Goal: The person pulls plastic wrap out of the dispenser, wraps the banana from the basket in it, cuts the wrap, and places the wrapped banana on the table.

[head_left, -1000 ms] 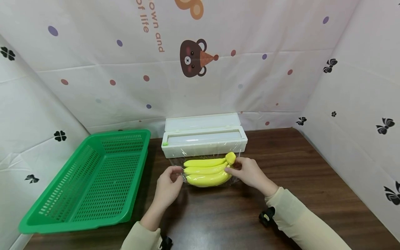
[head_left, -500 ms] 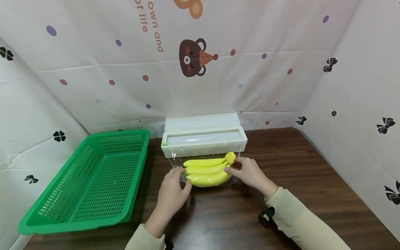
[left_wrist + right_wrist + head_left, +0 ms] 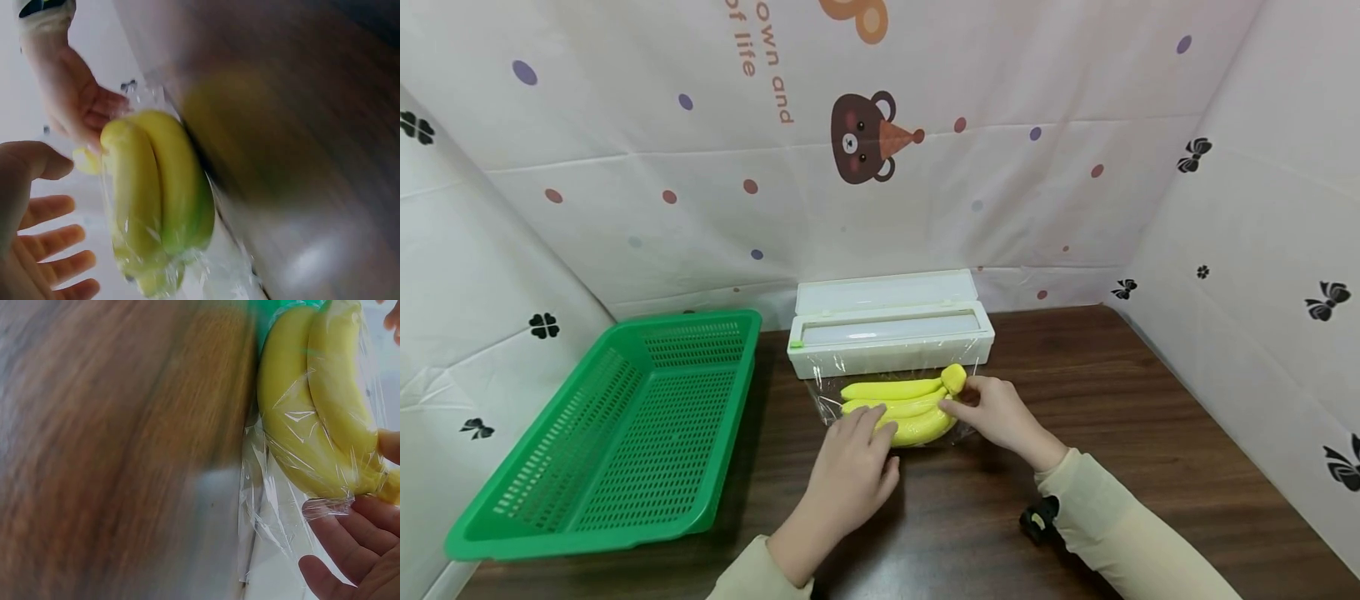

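Note:
A bunch of yellow bananas [image 3: 910, 408] lies on the dark wooden table, partly wrapped in clear cling film [image 3: 829, 390]. At the stem end my right hand [image 3: 1003, 421] holds the bunch. In the right wrist view its thumb lies on the bananas [image 3: 340, 394], and some fingers sit under the film-covered stem end. My left hand [image 3: 848, 467] hovers over or touches the near left part of the bunch; contact cannot be told. The left wrist view shows its fingers [image 3: 59, 240] spread and apart from the bananas [image 3: 134, 194].
Behind the bananas stands a white cling film box [image 3: 891, 354] with its lid raised; film lies from its front down to the bunch. A green plastic basket [image 3: 730, 417] occupies the left side. Patterned cloth [image 3: 1037, 200] hangs behind and at both sides.
My left hand has let go of the film at the banana tips and moved right over the near bananas, its fingers now straighter. The right hand has stayed at the stem end.

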`<state>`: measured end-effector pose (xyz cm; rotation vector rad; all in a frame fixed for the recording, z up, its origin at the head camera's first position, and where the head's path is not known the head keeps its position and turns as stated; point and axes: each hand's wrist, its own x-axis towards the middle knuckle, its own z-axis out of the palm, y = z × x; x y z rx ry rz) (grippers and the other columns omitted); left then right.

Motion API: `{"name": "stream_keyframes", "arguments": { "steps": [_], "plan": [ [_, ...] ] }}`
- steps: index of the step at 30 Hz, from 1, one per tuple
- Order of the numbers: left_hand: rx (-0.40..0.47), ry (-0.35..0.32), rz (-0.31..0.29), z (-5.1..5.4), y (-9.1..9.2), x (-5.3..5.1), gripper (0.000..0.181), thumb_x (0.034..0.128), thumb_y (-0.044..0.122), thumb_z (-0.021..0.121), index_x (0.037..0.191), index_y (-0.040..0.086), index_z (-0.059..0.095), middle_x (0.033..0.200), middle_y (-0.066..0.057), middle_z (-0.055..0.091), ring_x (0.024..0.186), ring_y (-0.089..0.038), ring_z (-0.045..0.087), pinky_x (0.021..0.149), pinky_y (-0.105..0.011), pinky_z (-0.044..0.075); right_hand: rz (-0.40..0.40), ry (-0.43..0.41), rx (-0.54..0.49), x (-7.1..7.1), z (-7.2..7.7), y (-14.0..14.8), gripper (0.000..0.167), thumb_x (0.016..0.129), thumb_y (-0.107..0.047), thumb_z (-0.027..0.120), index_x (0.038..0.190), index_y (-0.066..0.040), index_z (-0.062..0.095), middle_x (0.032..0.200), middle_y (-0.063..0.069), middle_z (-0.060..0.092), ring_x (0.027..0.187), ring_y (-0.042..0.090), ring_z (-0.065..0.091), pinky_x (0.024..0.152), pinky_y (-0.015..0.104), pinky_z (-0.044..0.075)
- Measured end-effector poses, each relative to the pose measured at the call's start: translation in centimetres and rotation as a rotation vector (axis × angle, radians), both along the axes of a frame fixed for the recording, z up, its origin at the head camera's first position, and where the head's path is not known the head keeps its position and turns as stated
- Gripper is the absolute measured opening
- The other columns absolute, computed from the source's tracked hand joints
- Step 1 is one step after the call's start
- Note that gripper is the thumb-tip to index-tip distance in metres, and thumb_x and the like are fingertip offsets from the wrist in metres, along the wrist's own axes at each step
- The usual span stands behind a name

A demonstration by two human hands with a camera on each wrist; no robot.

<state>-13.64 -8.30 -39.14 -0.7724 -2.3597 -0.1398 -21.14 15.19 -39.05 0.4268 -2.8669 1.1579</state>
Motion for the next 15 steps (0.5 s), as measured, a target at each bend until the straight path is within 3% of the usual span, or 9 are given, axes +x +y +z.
{"name": "stream_keyframes", "arguments": {
  "steps": [9,15],
  "plan": [
    [-0.218,-0.18,0.082,-0.6,1.4,-0.3,0.057,0.0763,0.038,0.074,0.125,0.011,0.059,0.13,-0.011,0.055,0.118,-0.03,0.053,0.096,-0.045,0.045,-0.016,-0.002,-0.002,0.0,-0.3,-0.2,0.039,0.086,-0.038,0.067,0.102,-0.003,0.066,0.073,0.004,0.063,0.054,0.011,0.049,0.052,0.027,0.042],
    [-0.257,-0.159,0.11,-1.0,1.7,-0.8,0.069,0.0713,0.04,0.078,0.129,0.011,0.055,0.128,-0.01,0.055,0.116,-0.029,0.053,0.093,-0.043,0.045,-0.025,0.0,-0.009,0.0,-0.1,-0.3,0.036,0.087,-0.038,0.066,0.097,-0.003,0.064,0.065,0.005,0.056,0.05,0.011,0.046,0.048,0.027,0.041]
  ]
}}
